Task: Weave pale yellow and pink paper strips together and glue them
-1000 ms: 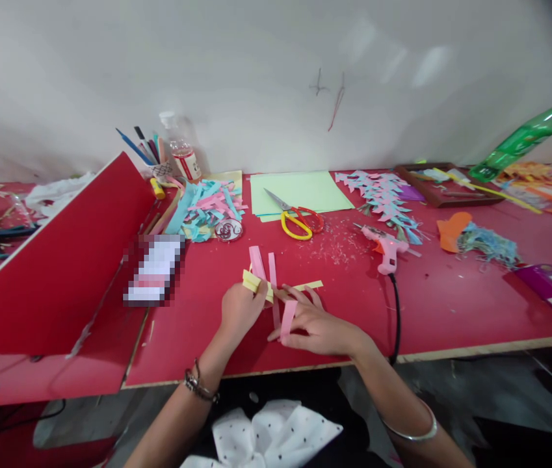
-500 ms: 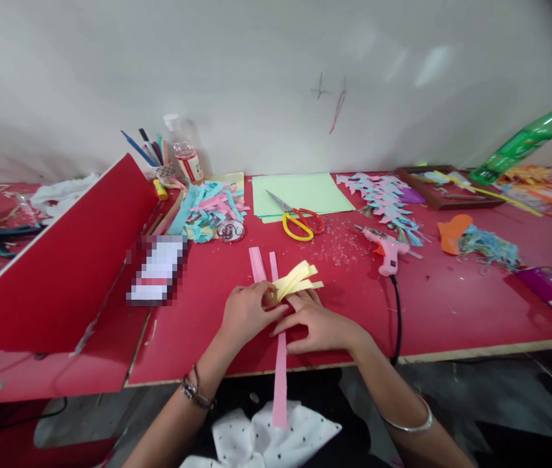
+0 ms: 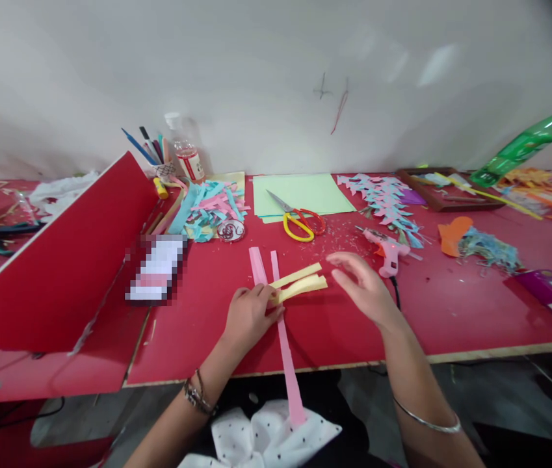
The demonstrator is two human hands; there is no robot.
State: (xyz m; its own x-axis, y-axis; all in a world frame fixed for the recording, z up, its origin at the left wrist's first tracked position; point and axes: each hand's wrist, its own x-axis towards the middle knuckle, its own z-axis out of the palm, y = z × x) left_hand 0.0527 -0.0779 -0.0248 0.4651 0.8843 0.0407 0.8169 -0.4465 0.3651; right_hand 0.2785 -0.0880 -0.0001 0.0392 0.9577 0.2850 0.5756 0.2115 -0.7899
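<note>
left hand point(image 3: 250, 316) pinches at least two yellow strips point(image 3: 305, 284); right hand point(image 3: 367, 290) hovers, fingers apart.

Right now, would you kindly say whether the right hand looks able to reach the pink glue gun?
Probably yes: the right hand is open and appears empty beside the pink glue gun, and nothing visible blocks the way, though the black cord disappears behind the right forearm.

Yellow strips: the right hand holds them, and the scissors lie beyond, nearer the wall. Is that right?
Not the right hand: the head view shows the left hand holding the yellow strips. The scissors do lie beyond, nearer the wall.
</note>
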